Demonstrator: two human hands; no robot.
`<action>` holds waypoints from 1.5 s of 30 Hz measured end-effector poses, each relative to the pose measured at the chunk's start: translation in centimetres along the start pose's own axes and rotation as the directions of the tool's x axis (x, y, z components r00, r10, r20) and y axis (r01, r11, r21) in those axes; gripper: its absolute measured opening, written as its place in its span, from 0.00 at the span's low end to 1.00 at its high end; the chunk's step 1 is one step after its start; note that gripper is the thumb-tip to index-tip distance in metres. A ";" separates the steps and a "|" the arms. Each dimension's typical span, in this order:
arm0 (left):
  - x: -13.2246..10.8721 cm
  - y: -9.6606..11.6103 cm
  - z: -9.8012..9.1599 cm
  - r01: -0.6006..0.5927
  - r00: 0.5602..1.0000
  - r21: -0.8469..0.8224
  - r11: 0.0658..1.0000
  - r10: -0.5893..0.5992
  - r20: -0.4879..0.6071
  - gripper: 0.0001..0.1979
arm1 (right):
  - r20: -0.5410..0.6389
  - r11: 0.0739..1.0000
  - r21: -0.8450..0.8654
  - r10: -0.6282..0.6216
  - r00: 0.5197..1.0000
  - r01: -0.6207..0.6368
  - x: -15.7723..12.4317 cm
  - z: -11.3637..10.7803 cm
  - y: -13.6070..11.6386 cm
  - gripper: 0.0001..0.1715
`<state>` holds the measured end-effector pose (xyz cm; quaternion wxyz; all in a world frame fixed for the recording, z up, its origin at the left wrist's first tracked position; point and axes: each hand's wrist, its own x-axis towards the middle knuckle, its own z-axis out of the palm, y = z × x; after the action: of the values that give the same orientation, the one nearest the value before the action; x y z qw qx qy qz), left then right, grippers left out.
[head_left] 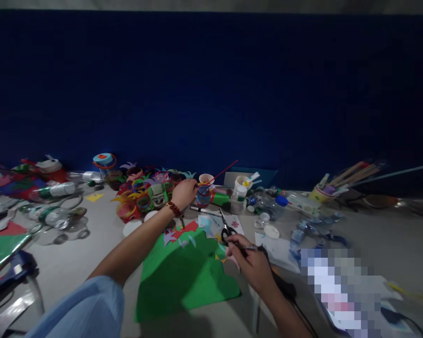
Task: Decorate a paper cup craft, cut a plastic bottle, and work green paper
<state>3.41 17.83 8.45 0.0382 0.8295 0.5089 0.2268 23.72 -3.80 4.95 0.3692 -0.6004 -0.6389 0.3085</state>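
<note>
My left hand [185, 193] reaches forward to the crowded back of the table, its fingertips bent together at a blue decorated cup [203, 196]. What they pinch, if anything, is too small to make out. A thin red stick [225, 171] slants up from beside that cup. Low over the table, my right hand [248, 263] is closed around a dark marker pen [249, 247]. Black-handled scissors [227, 230] lie just beyond its fingers. Between my arms is a large green sheet [185, 277], with cut red and purple scraps [178, 234] at its upper edge.
Colourful paper-crowned cups [141, 199] crowd the back left. Clear plastic bottles [52, 216] lie at the left. Toward the right stand a white-capped jar [238, 199] and a yellow cup [322, 193] holding sticks. A blue wall [211, 94] closes off the back.
</note>
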 end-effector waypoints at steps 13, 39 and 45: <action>0.2 0.2 0.8 -0.023 0.999 -0.025 0.999 0.022 -0.037 0.08 | -0.054 0.995 0.097 -0.016 0.998 0.021 0.0 0.9 -0.3 0.19; -18.8 -0.3 0.5 0.114 0.907 -0.505 0.855 0.117 0.404 0.07 | 0.268 0.995 0.098 -0.024 0.963 -0.003 -1.4 6.2 1.1 0.12; -22.0 0.4 -0.2 -0.028 0.970 -0.329 0.944 0.105 0.218 0.11 | 0.266 0.992 -0.046 -0.103 0.958 0.120 -0.8 7.0 1.9 0.12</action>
<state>-4.69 -1.35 1.31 0.2251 0.8495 0.4285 0.2099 18.89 -4.07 -0.45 0.2792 -0.5283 -0.7242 0.3441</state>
